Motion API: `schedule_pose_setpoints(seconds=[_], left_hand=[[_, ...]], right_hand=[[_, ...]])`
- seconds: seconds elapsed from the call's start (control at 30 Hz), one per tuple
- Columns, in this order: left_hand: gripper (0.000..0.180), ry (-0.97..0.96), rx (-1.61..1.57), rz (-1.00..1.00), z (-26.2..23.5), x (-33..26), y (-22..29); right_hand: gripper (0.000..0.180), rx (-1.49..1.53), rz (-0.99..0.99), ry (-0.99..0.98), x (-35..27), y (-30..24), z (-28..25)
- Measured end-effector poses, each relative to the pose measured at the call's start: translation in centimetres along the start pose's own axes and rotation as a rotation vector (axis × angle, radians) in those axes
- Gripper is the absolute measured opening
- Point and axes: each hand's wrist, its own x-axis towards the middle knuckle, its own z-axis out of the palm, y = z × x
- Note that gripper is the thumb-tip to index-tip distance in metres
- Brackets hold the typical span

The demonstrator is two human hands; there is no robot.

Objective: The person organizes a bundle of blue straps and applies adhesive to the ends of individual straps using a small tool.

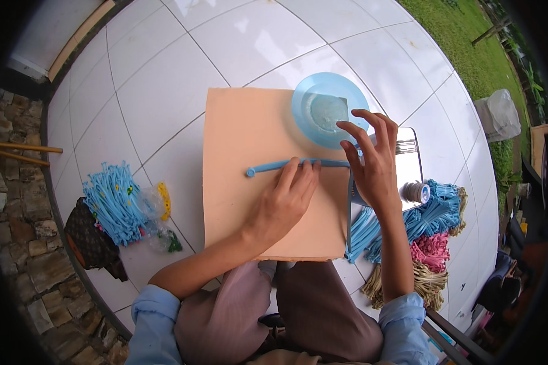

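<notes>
A slim light-blue strip (pixel 268 166) with a rolled knob at its left end lies across a peach-coloured board (pixel 243 213). My left hand (pixel 289 198) rests on the board, its fingers bunched together on the middle of the strip. Raised over the board's right edge is my right hand (pixel 374 161), with its fingers spread and curved and nothing seen between their tips. A small blue spot shows by its thumb, too small to make out. Just beyond it, a translucent blue plate (pixel 306 129) overlaps the board's far right corner, with something clear and shiny in its middle.
A glossy tray-like panel (pixel 409 159) bearing a small round tin (pixel 417 193) stands at right. Bundles of blue strips (pixel 435 210), pink strips (pixel 431 252) and tan strips (pixel 429 286) lie nearer. At left are more blue strips (pixel 112 201) and a brown bag (pixel 90 237).
</notes>
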Motion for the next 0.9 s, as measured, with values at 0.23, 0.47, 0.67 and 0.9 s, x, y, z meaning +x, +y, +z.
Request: schedule_pose_setpoints(seconds=[0.23,0.47,0.67,0.9], left_hand=[[0.039,0.116,-0.149,-0.041,-0.1,0.3,-0.8],[0.038,0.128,-0.23,-0.062,-0.3,0.5,-0.9],[0.038,0.11,-0.245,-0.064,-0.5,0.5,-1.1],[0.039,0.105,-0.256,-0.063,-0.5,0.6,-1.1]], right_hand=[[0.032,0.124,-0.078,-0.083,-3.6,-2.1,-0.8],[0.036,0.035,-0.114,-0.143,-4.3,-1.7,-0.3],[0.038,0.004,-0.137,-0.15,-4.2,-1.7,-0.1],[0.037,0.045,-0.119,-0.151,-4.4,-1.5,-0.1]])
